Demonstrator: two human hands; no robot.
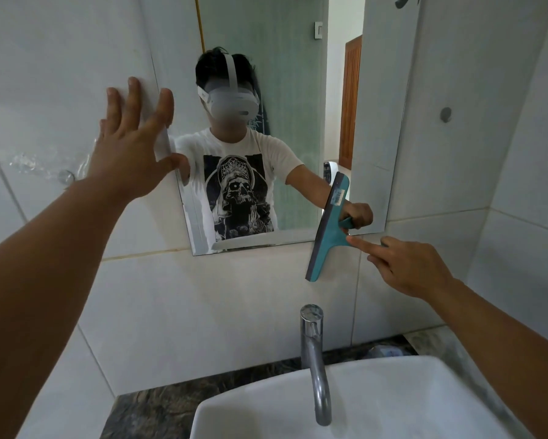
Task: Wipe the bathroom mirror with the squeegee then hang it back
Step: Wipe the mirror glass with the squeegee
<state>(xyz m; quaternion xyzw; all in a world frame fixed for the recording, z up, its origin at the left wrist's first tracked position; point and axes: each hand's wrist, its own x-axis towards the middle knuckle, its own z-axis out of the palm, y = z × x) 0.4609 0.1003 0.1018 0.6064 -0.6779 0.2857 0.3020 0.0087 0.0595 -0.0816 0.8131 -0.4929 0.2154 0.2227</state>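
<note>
A teal squeegee [328, 231] stands nearly upright against the lower right part of the mirror [291, 90], its dark blade on the left side and its lower end over the tile below the mirror's edge. My right hand [412, 267] grips its short handle, index finger stretched along it. My left hand [133, 137] lies flat with fingers spread on the wall tile, fingertips and thumb reaching the mirror's left edge. White streaks run along the mirror's lower left corner.
A metal hook [446, 114] sits on the tile right of the mirror. A clear suction hook [66, 177] is on the left wall. Below stand a chrome faucet [313, 359] and a white basin [377, 403] on a dark stone counter [152, 407].
</note>
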